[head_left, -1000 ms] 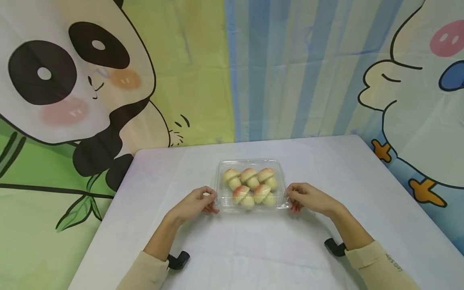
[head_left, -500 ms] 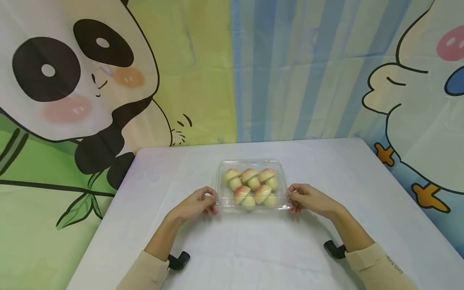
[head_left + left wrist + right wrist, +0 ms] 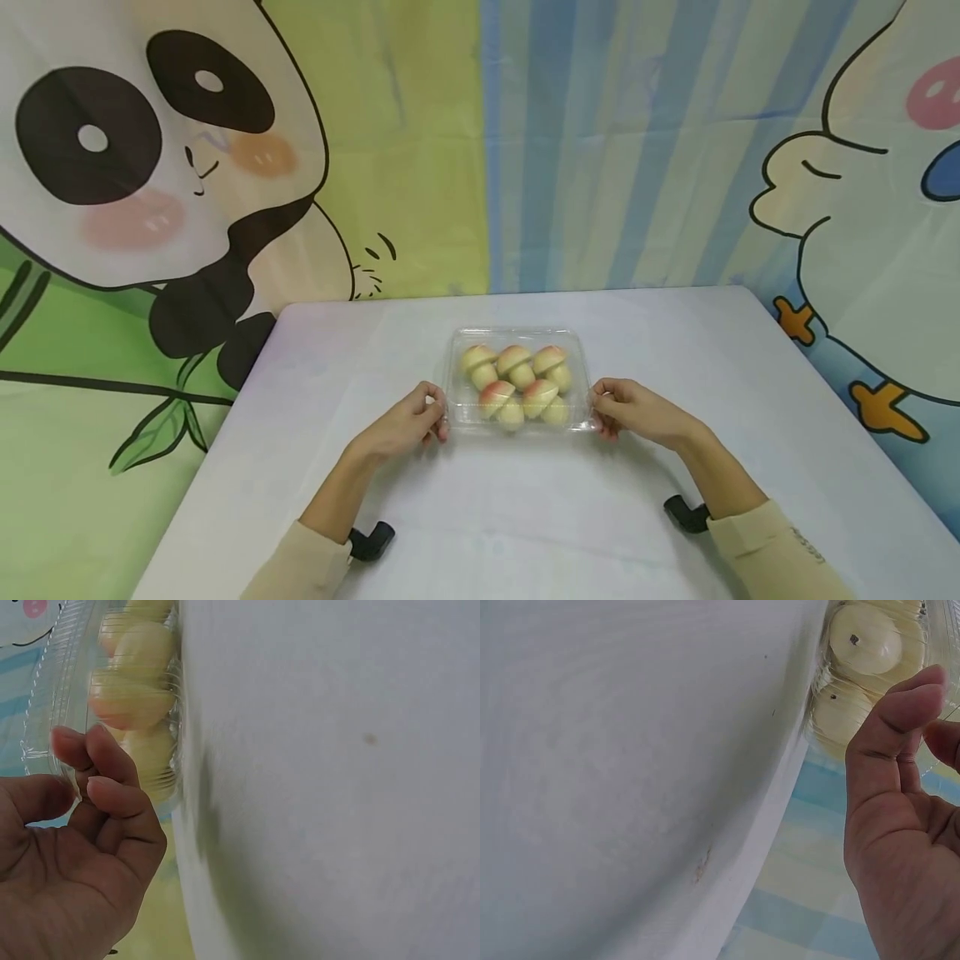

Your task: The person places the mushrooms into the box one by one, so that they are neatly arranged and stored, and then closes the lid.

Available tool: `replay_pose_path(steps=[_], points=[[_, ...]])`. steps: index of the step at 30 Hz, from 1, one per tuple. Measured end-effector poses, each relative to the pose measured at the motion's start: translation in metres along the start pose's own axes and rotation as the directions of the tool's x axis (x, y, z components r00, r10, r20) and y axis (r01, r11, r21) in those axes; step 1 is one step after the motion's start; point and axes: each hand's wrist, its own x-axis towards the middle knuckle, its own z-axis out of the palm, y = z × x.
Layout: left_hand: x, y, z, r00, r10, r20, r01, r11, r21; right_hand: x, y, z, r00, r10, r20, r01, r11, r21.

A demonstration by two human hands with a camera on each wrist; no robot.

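A clear plastic clamshell box (image 3: 517,332) lies on the white table in the head view, holding several pale yellow, mushroom-shaped pieces (image 3: 553,367) with reddish tops. At its near left corner my left hand (image 3: 408,421) pinches the rim between thumb and fingers. My right hand (image 3: 641,410) pinches the near right corner likewise. In the left wrist view the box's ridged side (image 3: 60,697) meets the fingertips of that hand. The right wrist view has the box (image 3: 840,742) partly behind the fingers, with the thumb cut off by the frame edge.
The white-covered table (image 3: 495,533) surrounds the box on all sides. Behind it hangs a cloth backdrop (image 3: 405,150) with a cartoon panda and blue stripes. Black wrist mounts (image 3: 371,542) stick out beside both sleeves.
The head view has shifted a little. Both hands keep their pinch on the box's corners, and the box stays in nearly the same place on the table.
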Motion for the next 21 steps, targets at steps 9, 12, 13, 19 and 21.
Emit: replay_pose_path(steps=[9,12,13,19,21], points=[[0.002,-0.004,0.006,0.999,0.037,-0.011,-0.038,0.998,-0.053,-0.003,0.002,-0.002,0.998,-0.064,0.026,0.063,0.998,0.01],[0.003,-0.005,0.005,1.0,0.028,-0.01,-0.028,0.998,-0.057,-0.003,0.003,-0.003,0.997,-0.066,0.027,0.066,0.998,0.0],[0.003,-0.005,0.005,1.0,0.025,-0.01,-0.026,0.998,-0.055,-0.003,0.003,-0.003,0.998,-0.063,0.025,0.063,0.998,-0.005],[0.004,-0.009,0.005,0.999,-0.034,-0.026,0.032,0.997,-0.07,-0.003,0.003,-0.003,1.0,-0.006,0.0,0.006,1.0,-0.029],[0.004,-0.011,0.005,0.998,-0.056,-0.039,0.053,0.996,-0.07,-0.003,0.002,-0.003,1.0,0.006,-0.024,-0.007,0.999,-0.051]])
